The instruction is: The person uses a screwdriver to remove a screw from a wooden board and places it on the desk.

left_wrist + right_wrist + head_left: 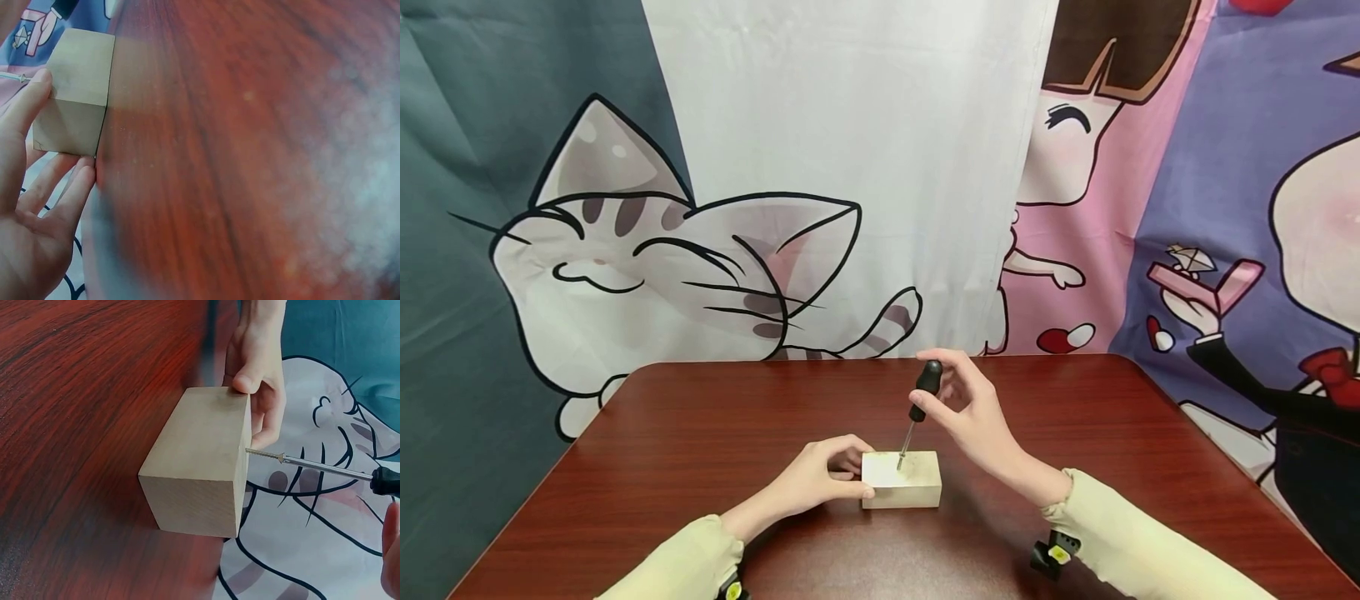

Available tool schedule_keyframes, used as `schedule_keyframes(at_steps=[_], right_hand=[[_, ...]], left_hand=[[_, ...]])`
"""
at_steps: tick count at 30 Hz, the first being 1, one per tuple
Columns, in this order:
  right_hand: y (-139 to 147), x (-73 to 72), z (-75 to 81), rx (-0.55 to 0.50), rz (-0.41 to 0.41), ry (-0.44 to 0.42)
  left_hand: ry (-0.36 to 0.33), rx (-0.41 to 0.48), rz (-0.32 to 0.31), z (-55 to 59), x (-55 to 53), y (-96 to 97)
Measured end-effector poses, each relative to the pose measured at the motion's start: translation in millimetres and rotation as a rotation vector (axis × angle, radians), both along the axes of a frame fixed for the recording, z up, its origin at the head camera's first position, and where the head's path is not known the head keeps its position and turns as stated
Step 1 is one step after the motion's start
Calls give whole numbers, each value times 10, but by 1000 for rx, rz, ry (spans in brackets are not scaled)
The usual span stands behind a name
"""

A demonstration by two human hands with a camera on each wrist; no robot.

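Note:
A pale wooden block (901, 497) lies on the table, gripped at its left end by my left hand (820, 475), thumb on the near side. From the block's top face rises a screw (265, 454), its threads still showing between the wood and its head. The tip of a screwdriver (928, 379) with a black handle meets that screw head, the shaft tilted slightly to the right. My right hand (973, 408) holds the handle between thumb and fingers. In the left wrist view the block (78, 69) sits against the thumb and fingertips.
The reddish-brown wooden table (737, 408) spreads around the block on all sides. Behind it hangs a cloth backdrop (850, 108) printed with a cartoon cat and figures. Each wrist wears a small black camera mount (1056, 553).

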State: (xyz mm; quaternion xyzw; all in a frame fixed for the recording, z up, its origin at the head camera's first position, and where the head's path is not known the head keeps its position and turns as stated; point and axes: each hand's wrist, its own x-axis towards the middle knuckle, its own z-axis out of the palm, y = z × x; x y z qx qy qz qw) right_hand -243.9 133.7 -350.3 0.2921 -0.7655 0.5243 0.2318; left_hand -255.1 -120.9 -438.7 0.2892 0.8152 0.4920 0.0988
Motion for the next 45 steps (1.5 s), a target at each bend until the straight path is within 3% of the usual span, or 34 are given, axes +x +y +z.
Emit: schedule_keyframes(at_steps=[10,19,31,39,45], right_hand=[[15,8,15,-3,72,-51],[-16,-6,-2,5,-58,-13],[19,-13,37,-13,52,-51],[7,-18,70,-13,-77,-84],[54,-54,66,-32,12,-141]], left_hand=[[14,3,-11,0,-3,-2],[5,-1,-8,-8,-9,-3],[18,10,-15,-5,-3,-4],[21,7,-12,-11,-2,-9],[22,9,-5,-12,2,-7]])
